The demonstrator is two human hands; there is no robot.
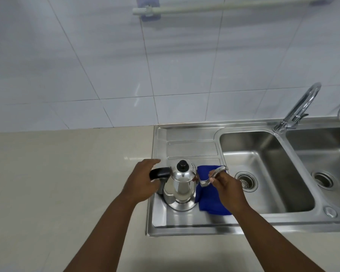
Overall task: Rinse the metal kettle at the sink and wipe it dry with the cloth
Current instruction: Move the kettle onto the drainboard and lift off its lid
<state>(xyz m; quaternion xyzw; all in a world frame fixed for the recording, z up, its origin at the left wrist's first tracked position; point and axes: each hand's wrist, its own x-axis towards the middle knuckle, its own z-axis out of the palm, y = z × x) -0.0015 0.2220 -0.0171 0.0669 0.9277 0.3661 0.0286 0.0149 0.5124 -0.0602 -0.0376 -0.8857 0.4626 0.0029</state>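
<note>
Hands: left (141,179) at handle (159,172), right (228,187) gripping spout (219,170) | kettle (180,186): shiny, upright

No text, label, brand mark or number can be read anywhere. The metal kettle (180,190) shows only bare polished steel, and the blue cloth (208,199) beside it is plain.

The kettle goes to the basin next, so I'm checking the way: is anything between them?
Only the blue cloth lies on the draining board between the kettle and the near basin, under the right hand pinching the spout. Lifted, the kettle should clear it.
</note>
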